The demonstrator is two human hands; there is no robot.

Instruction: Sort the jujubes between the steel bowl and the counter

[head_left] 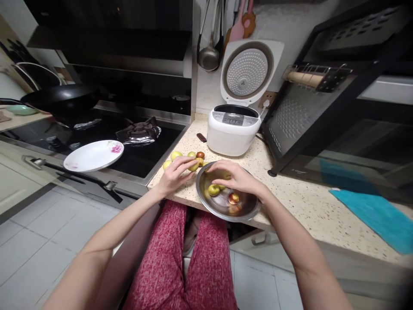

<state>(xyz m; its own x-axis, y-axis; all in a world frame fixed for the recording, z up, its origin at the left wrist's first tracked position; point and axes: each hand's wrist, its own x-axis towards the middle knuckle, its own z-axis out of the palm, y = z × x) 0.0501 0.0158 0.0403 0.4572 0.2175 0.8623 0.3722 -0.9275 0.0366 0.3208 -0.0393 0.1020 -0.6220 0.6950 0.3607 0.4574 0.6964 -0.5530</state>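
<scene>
My left hand (177, 173) is at the counter's front edge, its thumb and fingers closed around a yellow-green jujube (194, 166). Beside it lie several other jujubes, among them a pale green one (176, 155) and a brown one (200, 155). A steel bowl (201, 189) stands just to the right, its near rim over the counter edge. Inside are a green jujube (213, 190) and a red-and-yellow one (233, 198). Over the bowl hovers my right hand (237, 176), thumb and fingers apart with nothing visible between them; it partly covers the fruit beneath.
Behind the bowl is a white rice cooker (232, 133) with its lid raised. A flowered plate (93, 156) rests on the hob's front edge, left of a burner (142, 130). A black wok (61, 99) stands farther left. A black oven (338, 137) and a blue cloth (374, 219) are at right.
</scene>
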